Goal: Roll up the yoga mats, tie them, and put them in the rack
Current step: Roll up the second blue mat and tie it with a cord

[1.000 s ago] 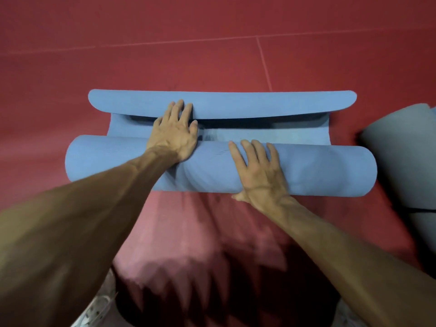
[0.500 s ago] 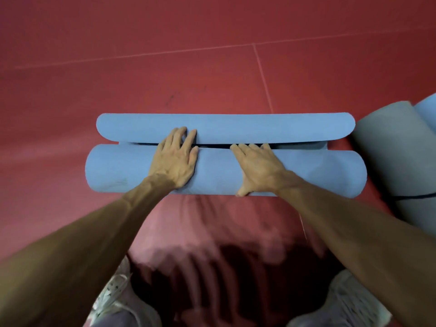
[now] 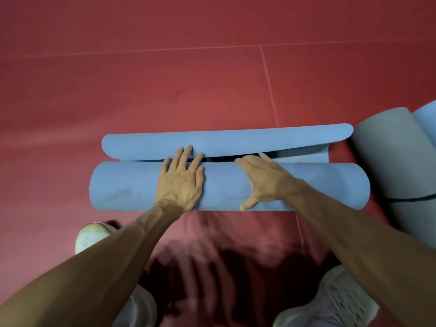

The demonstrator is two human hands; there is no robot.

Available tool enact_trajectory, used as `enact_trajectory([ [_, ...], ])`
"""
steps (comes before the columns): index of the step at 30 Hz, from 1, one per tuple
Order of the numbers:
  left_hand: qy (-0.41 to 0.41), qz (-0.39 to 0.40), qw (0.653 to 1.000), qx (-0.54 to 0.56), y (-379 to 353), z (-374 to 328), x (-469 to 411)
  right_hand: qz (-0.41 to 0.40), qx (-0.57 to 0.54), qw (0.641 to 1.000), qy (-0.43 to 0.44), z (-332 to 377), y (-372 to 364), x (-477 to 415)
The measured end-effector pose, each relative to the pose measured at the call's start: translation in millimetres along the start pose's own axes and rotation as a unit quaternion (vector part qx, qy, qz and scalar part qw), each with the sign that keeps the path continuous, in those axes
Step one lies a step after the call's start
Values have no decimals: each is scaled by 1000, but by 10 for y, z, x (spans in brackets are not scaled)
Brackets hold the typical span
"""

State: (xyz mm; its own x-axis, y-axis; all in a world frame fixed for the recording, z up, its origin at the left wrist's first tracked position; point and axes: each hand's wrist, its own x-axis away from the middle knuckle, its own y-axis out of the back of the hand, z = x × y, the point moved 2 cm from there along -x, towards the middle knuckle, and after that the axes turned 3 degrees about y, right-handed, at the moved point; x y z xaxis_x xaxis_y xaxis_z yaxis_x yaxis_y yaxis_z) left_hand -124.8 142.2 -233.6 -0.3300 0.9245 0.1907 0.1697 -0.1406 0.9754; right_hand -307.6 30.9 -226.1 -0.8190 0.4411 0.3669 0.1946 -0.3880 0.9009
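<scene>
A blue yoga mat (image 3: 306, 185) lies across the red floor as a thick roll. Its far end curls up in a flap (image 3: 236, 141) just beyond the roll, with a dark gap between them. My left hand (image 3: 181, 180) rests flat on top of the roll, fingers spread and reaching over to the flap. My right hand (image 3: 264, 180) presses on the roll just right of centre, fingertips curled over its far side and thumb down the near side. No rack is in view.
A grey rolled mat (image 3: 398, 175) tied with a black strap (image 3: 412, 198) lies at the right, close to the blue roll's end. A blue mat edge (image 3: 428, 123) shows behind it. My shoes (image 3: 90, 237) (image 3: 339, 300) stand near the bottom. Red floor stretches beyond.
The roll has moved forward and grown thicker, and the flat strip of mat between roll and curled end has nearly gone. Both hands went forward with it.
</scene>
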Motion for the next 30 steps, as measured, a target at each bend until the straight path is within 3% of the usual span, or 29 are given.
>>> enact_trajectory([
  [4, 7, 1, 1000, 14, 11, 19, -187, -88, 42, 994, 41, -62, -43, 38],
  [11, -5, -9, 999, 33, 88, 61, -716, -264, 73, 962, 25, -72, -147, 137],
  [14, -8, -11, 999, 40, 114, 85, -879, -292, 89, 952, -3, -4, -207, 109],
  [17, -6, -14, 999, 49, 130, 100, -1057, -254, 115, 960, -16, 72, -216, 24],
  [23, -28, -51, 997, 45, 188, 134, -1358, -52, 168, 980, -95, -2, -5, -266],
  [30, -58, -107, 991, 59, 322, 121, -1182, -33, 127, 990, -62, -91, 175, -381],
])
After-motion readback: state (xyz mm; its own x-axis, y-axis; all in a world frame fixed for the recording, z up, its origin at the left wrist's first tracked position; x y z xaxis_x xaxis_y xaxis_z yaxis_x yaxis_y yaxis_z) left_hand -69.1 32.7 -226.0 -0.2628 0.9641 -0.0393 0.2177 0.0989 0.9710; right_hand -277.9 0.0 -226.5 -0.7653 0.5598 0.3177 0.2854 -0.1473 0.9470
